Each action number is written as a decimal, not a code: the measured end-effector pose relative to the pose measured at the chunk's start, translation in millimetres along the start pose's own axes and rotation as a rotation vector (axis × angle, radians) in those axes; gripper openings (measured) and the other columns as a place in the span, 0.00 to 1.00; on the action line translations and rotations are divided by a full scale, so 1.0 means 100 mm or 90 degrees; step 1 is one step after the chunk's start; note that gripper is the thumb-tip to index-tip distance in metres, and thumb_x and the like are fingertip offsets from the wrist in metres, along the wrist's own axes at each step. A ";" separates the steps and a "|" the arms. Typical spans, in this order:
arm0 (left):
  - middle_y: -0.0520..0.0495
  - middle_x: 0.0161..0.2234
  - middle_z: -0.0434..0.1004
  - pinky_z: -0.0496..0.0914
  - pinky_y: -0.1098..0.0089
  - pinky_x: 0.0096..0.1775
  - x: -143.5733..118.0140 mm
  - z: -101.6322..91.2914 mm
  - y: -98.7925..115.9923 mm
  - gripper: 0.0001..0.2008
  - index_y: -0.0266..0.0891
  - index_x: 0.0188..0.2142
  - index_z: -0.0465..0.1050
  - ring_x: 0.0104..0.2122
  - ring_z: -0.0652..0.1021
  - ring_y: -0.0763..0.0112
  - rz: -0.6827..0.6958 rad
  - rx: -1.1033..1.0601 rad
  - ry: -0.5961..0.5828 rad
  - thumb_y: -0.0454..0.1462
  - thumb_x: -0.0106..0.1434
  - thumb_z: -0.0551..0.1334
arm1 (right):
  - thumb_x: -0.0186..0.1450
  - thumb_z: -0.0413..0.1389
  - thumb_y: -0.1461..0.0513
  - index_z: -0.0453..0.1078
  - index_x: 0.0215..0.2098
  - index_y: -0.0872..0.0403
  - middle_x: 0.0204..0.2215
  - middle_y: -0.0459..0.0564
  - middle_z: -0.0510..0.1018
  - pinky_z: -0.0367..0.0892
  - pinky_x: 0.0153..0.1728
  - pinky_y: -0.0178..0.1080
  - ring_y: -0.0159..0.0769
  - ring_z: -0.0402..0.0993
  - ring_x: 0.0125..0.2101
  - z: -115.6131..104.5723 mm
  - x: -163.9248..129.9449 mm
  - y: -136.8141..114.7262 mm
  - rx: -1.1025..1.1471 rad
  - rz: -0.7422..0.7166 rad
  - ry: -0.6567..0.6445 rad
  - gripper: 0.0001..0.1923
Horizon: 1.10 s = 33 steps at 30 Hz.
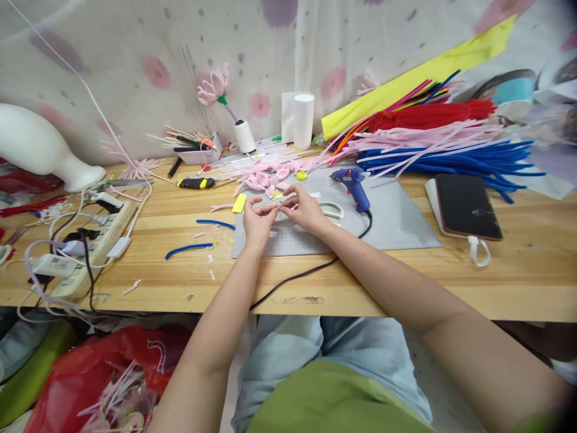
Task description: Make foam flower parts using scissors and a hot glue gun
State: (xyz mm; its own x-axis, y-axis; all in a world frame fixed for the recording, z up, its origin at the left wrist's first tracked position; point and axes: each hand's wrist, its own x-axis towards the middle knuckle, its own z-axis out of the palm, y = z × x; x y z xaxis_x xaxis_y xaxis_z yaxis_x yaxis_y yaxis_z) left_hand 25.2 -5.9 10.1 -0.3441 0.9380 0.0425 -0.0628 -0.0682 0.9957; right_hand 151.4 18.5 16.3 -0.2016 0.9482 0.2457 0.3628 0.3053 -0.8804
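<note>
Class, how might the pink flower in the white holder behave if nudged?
The flower might tip, since it leans out beyond its narrow holder. Its fuzzy petals would probably flex rather than snap. Being mostly open loops, it looks light for its size.

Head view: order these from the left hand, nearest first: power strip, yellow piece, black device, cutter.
From the left hand:
1. Yellow piece: right beside it, on its left.
2. Cutter: farther left, toward the back of the table.
3. Power strip: well out on the left.
4. Black device: far right, beyond the right hand.
</note>
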 end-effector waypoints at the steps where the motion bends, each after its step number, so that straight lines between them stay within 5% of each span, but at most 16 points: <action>1: 0.50 0.27 0.77 0.69 0.74 0.27 0.00 0.00 0.01 0.22 0.40 0.38 0.58 0.26 0.77 0.72 -0.018 -0.019 0.006 0.32 0.45 0.66 | 0.53 0.57 0.62 0.58 0.38 0.50 0.27 0.42 0.78 0.65 0.35 0.38 0.34 0.75 0.30 0.00 0.01 0.01 0.033 0.021 -0.002 0.16; 10: 0.49 0.29 0.77 0.69 0.73 0.27 0.00 0.02 0.08 0.24 0.39 0.39 0.56 0.29 0.77 0.71 -0.112 -0.083 0.055 0.30 0.44 0.66 | 0.47 0.59 0.59 0.56 0.36 0.51 0.23 0.39 0.74 0.63 0.26 0.34 0.28 0.68 0.22 0.02 0.07 0.05 0.249 0.127 -0.026 0.20; 23: 0.51 0.27 0.75 0.68 0.74 0.25 -0.02 0.04 0.09 0.24 0.40 0.38 0.55 0.27 0.76 0.72 -0.109 -0.063 0.060 0.30 0.46 0.66 | 0.51 0.57 0.62 0.57 0.33 0.51 0.24 0.41 0.74 0.64 0.33 0.38 0.31 0.70 0.27 0.07 0.06 0.01 0.103 0.012 0.032 0.14; 33: 0.51 0.29 0.76 0.69 0.74 0.27 0.00 0.02 0.10 0.24 0.41 0.38 0.55 0.30 0.77 0.72 -0.134 -0.081 0.086 0.30 0.46 0.66 | 0.53 0.54 0.62 0.56 0.34 0.51 0.28 0.42 0.71 0.64 0.30 0.34 0.30 0.69 0.30 -0.02 0.05 -0.07 0.119 -0.074 -0.026 0.11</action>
State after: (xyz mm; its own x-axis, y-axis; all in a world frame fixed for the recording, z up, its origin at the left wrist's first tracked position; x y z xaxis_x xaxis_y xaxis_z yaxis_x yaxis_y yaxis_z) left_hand 26.6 -6.2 20.4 -0.4320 0.8828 -0.1845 -0.2610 0.0734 0.9625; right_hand 149.5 20.9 24.8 -0.2708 0.9020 0.3361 0.1612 0.3868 -0.9080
